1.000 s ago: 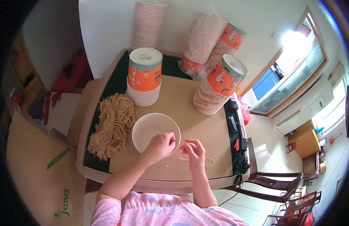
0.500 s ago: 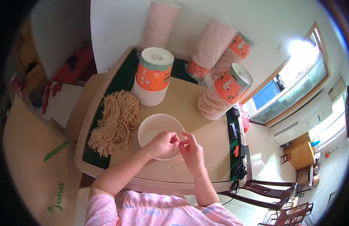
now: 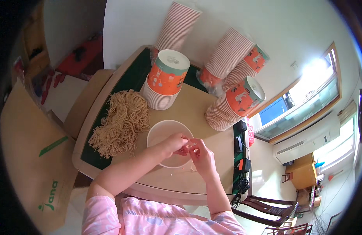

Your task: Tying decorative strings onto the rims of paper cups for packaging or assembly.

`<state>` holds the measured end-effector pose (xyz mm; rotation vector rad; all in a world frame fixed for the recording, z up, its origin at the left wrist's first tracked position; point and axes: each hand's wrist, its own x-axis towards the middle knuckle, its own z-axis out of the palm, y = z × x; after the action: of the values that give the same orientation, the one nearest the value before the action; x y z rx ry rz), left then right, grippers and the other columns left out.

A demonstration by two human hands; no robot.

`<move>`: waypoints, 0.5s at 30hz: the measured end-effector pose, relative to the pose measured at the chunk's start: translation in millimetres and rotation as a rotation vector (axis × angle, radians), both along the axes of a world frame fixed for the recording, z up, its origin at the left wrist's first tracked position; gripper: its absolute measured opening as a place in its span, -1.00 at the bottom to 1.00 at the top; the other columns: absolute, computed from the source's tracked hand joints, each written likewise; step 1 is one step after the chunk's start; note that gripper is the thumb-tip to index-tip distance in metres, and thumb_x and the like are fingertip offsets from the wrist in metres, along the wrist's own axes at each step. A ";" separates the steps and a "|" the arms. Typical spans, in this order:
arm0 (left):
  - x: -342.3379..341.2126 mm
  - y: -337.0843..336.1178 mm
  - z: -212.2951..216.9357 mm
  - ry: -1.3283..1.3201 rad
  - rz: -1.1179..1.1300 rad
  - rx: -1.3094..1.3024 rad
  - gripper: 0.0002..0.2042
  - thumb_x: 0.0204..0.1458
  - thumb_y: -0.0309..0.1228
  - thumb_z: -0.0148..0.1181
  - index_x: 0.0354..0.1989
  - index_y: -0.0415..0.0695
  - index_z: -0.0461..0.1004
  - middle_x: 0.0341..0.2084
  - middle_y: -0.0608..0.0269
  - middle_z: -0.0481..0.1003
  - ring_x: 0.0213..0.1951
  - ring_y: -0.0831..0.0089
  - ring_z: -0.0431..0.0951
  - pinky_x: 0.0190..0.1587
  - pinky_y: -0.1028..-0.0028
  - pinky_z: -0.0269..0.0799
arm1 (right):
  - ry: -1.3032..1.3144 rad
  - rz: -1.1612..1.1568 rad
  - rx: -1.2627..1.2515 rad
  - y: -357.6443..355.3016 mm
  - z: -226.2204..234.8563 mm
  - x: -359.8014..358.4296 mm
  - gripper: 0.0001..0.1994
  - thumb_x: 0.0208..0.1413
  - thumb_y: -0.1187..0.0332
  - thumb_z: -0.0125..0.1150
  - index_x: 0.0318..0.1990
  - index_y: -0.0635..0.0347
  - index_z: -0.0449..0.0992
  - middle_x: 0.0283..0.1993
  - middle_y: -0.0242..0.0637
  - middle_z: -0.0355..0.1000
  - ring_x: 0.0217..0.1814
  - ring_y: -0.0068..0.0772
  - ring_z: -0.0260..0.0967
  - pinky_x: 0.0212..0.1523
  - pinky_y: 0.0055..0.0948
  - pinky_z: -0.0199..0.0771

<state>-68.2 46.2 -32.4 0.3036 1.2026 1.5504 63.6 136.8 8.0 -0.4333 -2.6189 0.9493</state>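
Note:
My left hand [image 3: 176,144] and my right hand [image 3: 203,156] meet above the right side of a white paper tub [image 3: 154,134] that stands open on the table. The fingertips of both hands are pinched together on a thin pale string [image 3: 192,166], whose loose end dangles below my right hand. Most of the string is hidden by the fingers. To the left of the tub lies a big loose bundle of beige string [image 3: 120,121].
Nested orange-and-teal paper tubs [image 3: 165,82] stand upside down behind the bundle. Another tilted stack [image 3: 237,100] is at right, with wrapped stacks [image 3: 228,55] along the wall. A power strip with black cables [image 3: 239,184] lines the right edge. A cardboard box [image 3: 32,156] stands left.
The view has turned slightly. Both hands stay together over the tub, their fingers shifting on the string, and its hanging end now shows more clearly below my right hand.

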 end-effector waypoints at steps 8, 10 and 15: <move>-4.9 -4.6 -1.3 -0.250 -0.035 0.037 -0.90 0.08 -0.48 -0.09 -0.36 -0.21 0.36 -0.58 0.29 0.32 -0.57 0.46 0.38 -0.50 0.47 0.37 | 0.022 0.002 -0.008 2.7 -2.1 0.4 -0.79 0.02 0.55 0.16 -0.17 0.16 0.39 -0.36 -0.20 0.49 -0.45 -0.30 0.47 -0.42 -0.39 0.48; -8.5 -5.3 -10.4 -0.267 -0.113 0.088 -0.90 0.08 -0.49 -0.09 -0.40 -0.19 0.36 -0.61 0.32 0.29 -0.61 0.50 0.33 -0.56 0.51 0.28 | 0.028 0.010 -0.005 2.0 -2.1 0.1 -0.79 0.03 0.56 0.16 -0.16 0.17 0.40 -0.35 -0.20 0.48 -0.46 -0.31 0.47 -0.42 -0.40 0.48; -4.6 -5.4 5.1 -0.061 -0.169 -0.061 -0.95 0.07 -0.49 -0.04 -0.34 -0.09 0.36 -0.65 0.40 0.27 -0.69 0.63 0.18 -0.66 0.54 0.06 | 0.084 -0.006 -0.029 1.9 -4.4 1.3 -0.77 0.01 0.58 0.19 -0.13 0.19 0.47 -0.36 -0.30 0.48 -0.46 -0.50 0.41 -0.43 -0.55 0.42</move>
<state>-72.8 40.8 -27.4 0.3078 1.1445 1.3660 64.8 138.7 3.6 -0.3998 -2.5300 0.9824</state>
